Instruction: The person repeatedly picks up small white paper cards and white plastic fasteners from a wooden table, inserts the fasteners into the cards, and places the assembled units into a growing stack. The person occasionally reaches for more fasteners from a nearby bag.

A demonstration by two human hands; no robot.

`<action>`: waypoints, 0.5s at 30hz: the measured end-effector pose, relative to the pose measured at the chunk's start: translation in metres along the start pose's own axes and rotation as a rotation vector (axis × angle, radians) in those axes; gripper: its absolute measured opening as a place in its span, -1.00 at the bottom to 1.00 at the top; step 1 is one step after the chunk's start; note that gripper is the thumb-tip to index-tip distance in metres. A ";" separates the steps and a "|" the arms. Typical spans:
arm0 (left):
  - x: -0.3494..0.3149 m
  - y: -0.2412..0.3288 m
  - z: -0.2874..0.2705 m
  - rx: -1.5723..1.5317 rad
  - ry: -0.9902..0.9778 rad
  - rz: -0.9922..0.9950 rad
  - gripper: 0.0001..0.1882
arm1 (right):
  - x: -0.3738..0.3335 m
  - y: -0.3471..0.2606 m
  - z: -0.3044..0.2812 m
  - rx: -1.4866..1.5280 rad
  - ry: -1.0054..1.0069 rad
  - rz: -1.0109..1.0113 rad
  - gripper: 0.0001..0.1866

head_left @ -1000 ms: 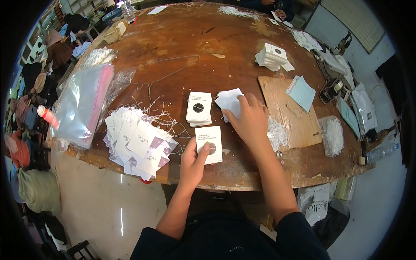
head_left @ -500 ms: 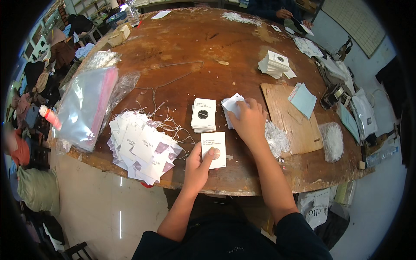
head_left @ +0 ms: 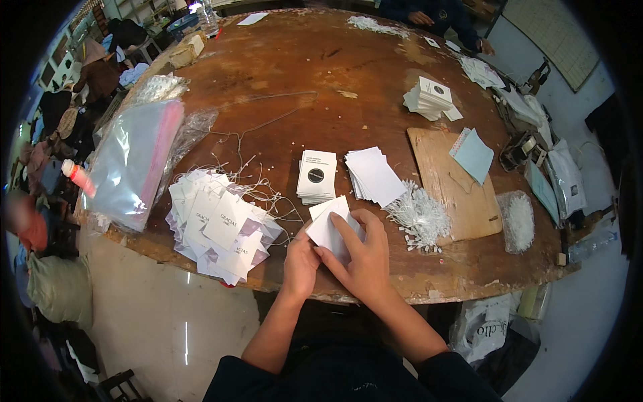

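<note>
Near the table's front edge, my left hand (head_left: 301,266) grips a small printed card, now mostly covered. My right hand (head_left: 367,258) lays a plain white card (head_left: 328,238) over it, thumb and fingers pressed to its face. Just beyond my hands is a neat stack of printed cards (head_left: 317,191) with a black circle on top. Right of that stack lies a fanned pile of blank white cards (head_left: 376,177). A bundle of white plastic tag strings (head_left: 423,221) sits beside my right hand. To the left, finished-looking tags with strings (head_left: 218,231) form a loose heap.
Clear plastic bags (head_left: 134,164) lie at the left edge. On the right are a wooden board (head_left: 435,167) with a light blue paper (head_left: 473,159) and a bagged string bundle (head_left: 517,218). Another card stack (head_left: 429,97) stands farther back. A person (head_left: 435,17) sits across the table.
My right hand has come back from the blank card pile with a white card, bringing it onto the printed card in my left hand. The person opposite has lowered a hand.
</note>
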State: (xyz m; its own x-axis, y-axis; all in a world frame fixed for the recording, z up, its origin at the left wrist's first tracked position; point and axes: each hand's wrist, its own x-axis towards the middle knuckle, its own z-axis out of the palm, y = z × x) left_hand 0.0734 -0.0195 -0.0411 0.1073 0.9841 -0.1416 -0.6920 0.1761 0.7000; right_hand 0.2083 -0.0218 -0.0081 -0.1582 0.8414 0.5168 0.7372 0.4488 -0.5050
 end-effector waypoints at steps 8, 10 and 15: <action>-0.002 -0.004 0.004 0.282 0.067 0.003 -0.54 | 0.004 0.009 -0.006 0.510 -0.014 0.171 -0.45; -0.003 -0.003 0.003 0.209 0.056 -0.039 -0.54 | 0.010 0.015 -0.005 0.827 -0.011 0.433 -0.61; -0.003 -0.006 0.002 0.297 0.035 -0.040 -0.52 | 0.023 0.031 -0.007 0.845 -0.182 0.555 -0.79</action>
State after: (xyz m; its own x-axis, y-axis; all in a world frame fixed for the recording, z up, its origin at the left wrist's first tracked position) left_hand 0.0782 -0.0234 -0.0435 0.1021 0.9758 -0.1933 -0.4480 0.2187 0.8669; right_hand 0.2328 0.0094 -0.0070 -0.0849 0.9963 -0.0145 0.0445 -0.0107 -0.9990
